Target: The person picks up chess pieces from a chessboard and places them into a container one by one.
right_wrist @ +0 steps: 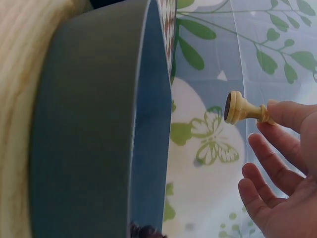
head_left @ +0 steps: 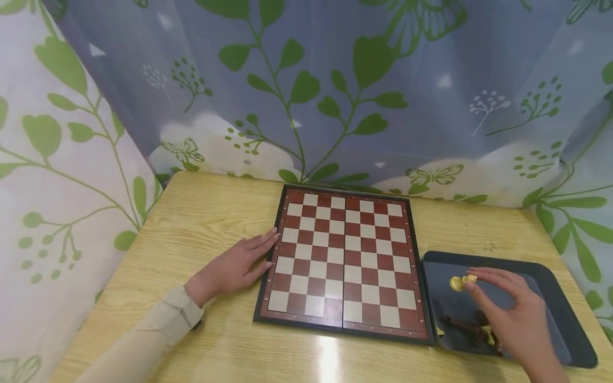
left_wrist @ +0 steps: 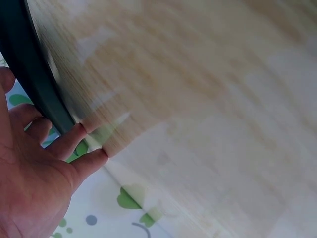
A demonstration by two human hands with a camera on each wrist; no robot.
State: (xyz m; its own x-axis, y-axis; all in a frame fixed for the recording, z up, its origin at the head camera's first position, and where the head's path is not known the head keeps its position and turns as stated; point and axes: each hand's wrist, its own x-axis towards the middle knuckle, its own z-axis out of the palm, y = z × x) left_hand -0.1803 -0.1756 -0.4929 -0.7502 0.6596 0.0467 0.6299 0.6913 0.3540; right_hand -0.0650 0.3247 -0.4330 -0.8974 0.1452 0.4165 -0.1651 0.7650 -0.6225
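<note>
A red-and-white chessboard (head_left: 353,259) lies unfolded on the table, a seam down its middle. My left hand (head_left: 232,267) rests at the board's left edge, fingers extended with the tips on its dark frame (left_wrist: 37,74). To the right, my right hand (head_left: 519,314) holds a cream chess piece (right_wrist: 242,109) over the dark tray (head_left: 557,298), thumb and forefinger pinching its top end. The piece is tilted on its side, its dark base underside pointing away from the hand. The fingers hide its head. My other right fingers are spread loosely below, in the right wrist view.
Several brown and yellowish chess pieces (head_left: 471,329) lie in the tray's near left part, partly behind my right hand. The tray stands close against the board's right side. A leaf-patterned curtain (head_left: 306,106) hangs behind the wooden table (head_left: 215,207) and at both sides.
</note>
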